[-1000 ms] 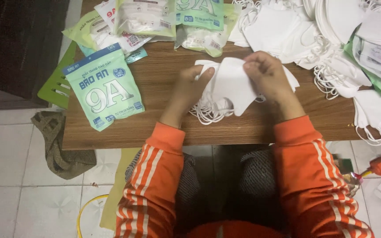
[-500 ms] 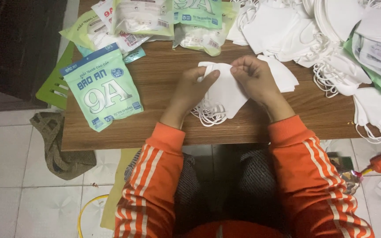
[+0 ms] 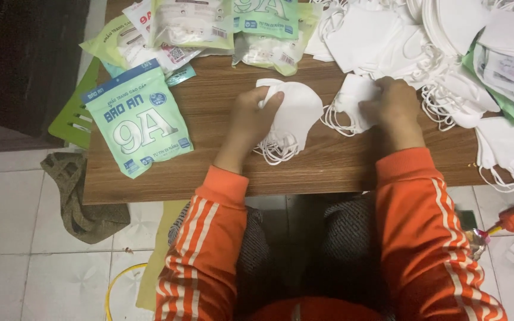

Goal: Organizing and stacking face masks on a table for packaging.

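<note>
The left hand (image 3: 251, 122) pinches a small stack of white masks (image 3: 295, 113) near the middle of the wooden table (image 3: 209, 178), their ear loops trailing toward the near edge. The right hand (image 3: 391, 107) presses its fingers closed on another white mask (image 3: 349, 107) just beside the heaped mask pile (image 3: 400, 35). Bare wood lies open between the hands and toward the front edge; a green pouch (image 3: 138, 125) overhangs the left edge.

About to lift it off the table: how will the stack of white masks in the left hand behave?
The mask stack is probably soft and light: thin folded fabric. Its ear loops hang loose below the left hand, so they may snag. Layers could slide apart in a loose grip.
</note>
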